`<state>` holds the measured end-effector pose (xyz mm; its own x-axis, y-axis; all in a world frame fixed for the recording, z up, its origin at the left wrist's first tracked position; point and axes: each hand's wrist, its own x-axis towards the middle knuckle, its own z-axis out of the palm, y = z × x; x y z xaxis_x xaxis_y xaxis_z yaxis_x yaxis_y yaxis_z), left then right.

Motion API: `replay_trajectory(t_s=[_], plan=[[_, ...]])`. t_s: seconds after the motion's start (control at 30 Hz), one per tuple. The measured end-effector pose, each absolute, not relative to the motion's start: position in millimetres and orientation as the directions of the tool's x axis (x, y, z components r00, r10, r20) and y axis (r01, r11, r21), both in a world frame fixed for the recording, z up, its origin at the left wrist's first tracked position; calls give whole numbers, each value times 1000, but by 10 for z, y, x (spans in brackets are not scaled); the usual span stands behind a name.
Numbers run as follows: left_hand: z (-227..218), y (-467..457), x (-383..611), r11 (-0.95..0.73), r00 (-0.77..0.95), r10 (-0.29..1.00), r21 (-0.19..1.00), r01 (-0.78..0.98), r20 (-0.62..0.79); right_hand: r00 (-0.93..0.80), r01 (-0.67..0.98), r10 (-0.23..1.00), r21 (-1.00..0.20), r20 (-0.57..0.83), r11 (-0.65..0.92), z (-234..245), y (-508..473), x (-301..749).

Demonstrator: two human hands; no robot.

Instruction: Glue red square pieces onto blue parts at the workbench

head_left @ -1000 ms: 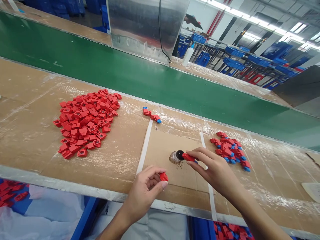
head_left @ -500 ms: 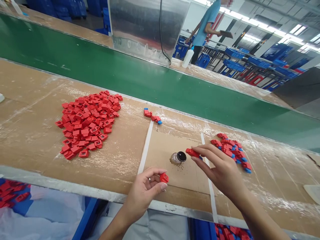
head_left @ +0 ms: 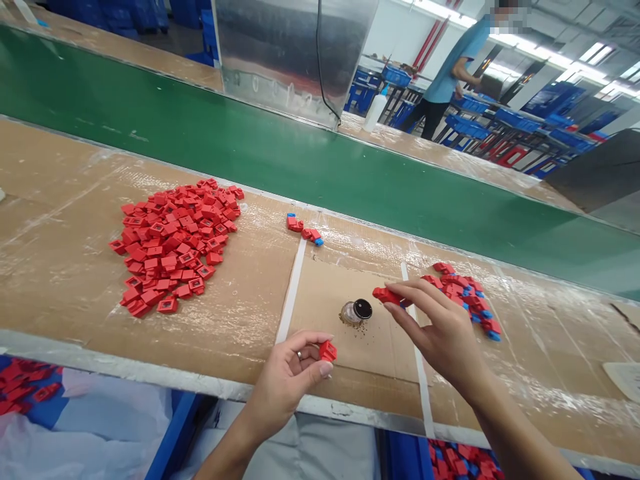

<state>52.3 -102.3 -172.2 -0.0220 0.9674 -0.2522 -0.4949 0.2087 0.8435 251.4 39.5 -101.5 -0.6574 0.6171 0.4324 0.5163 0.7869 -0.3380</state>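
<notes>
Between thumb and fingers, my left hand (head_left: 293, 373) pinches a small red plastic part (head_left: 328, 351) with a square hollow end. My right hand (head_left: 435, 320) is closed on a longer red part with a blue end (head_left: 387, 296), held above the table to the right of a small glass jar (head_left: 353, 312). The jar has a round black top, and tiny brown grains lie around its foot on a cardboard sheet (head_left: 320, 287). Just beyond my right hand is a pile of red-and-blue parts (head_left: 465, 297).
A large heap of red parts (head_left: 175, 247) lies on the left. Two red-and-blue pieces (head_left: 305, 230) sit near the green belt (head_left: 280, 153). Blue bins (head_left: 175, 433) stand below the table edge. Across the belt are a white bottle (head_left: 375, 110) and a walking person (head_left: 450, 73).
The person in the background has moved right. My hands keep their holds, with the view shifting only slightly.
</notes>
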Motion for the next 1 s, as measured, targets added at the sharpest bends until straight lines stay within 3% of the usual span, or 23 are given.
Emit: replay_trajectory(t_s=[0.13, 0.27, 0.67, 1.0], plan=[[-1722, -1025, 516, 221, -19, 964, 839, -498, -265, -681, 522, 633, -361, 369, 773, -1048, 397, 2518], [-1712, -1016, 521, 229, -11, 963, 836, -499, -270, -603, 556, 682, -396, 413, 731, -1053, 380, 2535], [-1704, -1008, 511, 225, 14, 969, 859, -460, -247, -659, 391, 679, -623, 324, 677, -1102, -175, 2312], [-1634, -1020, 520, 183, 1, 979, 888, -422, -202, -634, 386, 727, -708, 262, 592, -1274, -265, 2259]])
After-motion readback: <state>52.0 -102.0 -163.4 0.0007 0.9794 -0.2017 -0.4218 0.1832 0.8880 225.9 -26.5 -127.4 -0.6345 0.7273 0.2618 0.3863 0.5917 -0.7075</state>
